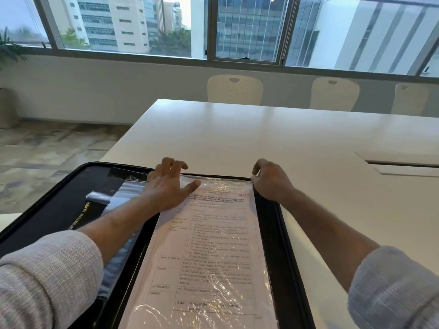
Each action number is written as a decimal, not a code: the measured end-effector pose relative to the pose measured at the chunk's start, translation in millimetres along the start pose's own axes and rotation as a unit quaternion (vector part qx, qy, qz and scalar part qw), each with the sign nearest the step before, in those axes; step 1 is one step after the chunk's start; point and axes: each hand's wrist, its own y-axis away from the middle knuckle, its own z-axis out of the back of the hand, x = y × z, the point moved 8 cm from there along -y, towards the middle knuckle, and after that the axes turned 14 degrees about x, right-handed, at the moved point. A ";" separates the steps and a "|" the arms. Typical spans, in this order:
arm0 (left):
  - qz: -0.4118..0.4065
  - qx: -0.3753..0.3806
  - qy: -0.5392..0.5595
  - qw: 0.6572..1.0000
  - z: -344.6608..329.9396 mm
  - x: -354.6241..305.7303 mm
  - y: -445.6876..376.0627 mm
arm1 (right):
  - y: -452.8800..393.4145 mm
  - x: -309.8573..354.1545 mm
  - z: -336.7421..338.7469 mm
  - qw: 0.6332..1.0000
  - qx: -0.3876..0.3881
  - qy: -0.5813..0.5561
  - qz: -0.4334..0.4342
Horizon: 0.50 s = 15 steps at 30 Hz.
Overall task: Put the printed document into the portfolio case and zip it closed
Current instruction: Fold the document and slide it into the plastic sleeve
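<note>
A black portfolio case [278,236] lies open flat on the white table [261,138], its left flap showing gold lettering. The printed document [213,252], a page with a table of text, lies inside a clear plastic sleeve on the right half of the case. My left hand [168,184] rests palm down on the sleeve's top left corner, fingers spread over the case's far edge. My right hand [270,181] pinches the sleeve's top right corner at the case's rim. The zipper runs around the black edge and is undone.
Three white chairs [235,89] stand behind the table's far side under a wide window. A recessed cable hatch [403,165] sits in the tabletop at right. The floor drops away to the left, with a potted plant [9,51] in the corner.
</note>
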 end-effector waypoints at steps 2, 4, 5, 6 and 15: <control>-0.008 0.013 -0.004 1.000 1.1 1.8 12.2 | 24.5 9.2 -7.4 0.999 -0.021 -0.040 0.022; -0.013 0.029 -0.005 0.999 -1.2 5.8 27.6 | 53.3 13.8 -27.2 0.999 -0.005 -0.042 0.016; -0.011 0.037 -0.002 0.999 -3.6 8.7 35.2 | 67.1 14.0 -40.5 0.999 0.023 -0.023 0.000; -0.006 0.047 -0.001 0.999 -7.0 11.9 42.2 | 79.7 13.4 -54.9 0.998 0.061 0.003 -0.019; 0.023 0.128 -0.041 0.991 -33.0 9.5 86.1 | 136.1 13.6 -101.0 0.989 0.134 0.046 -0.031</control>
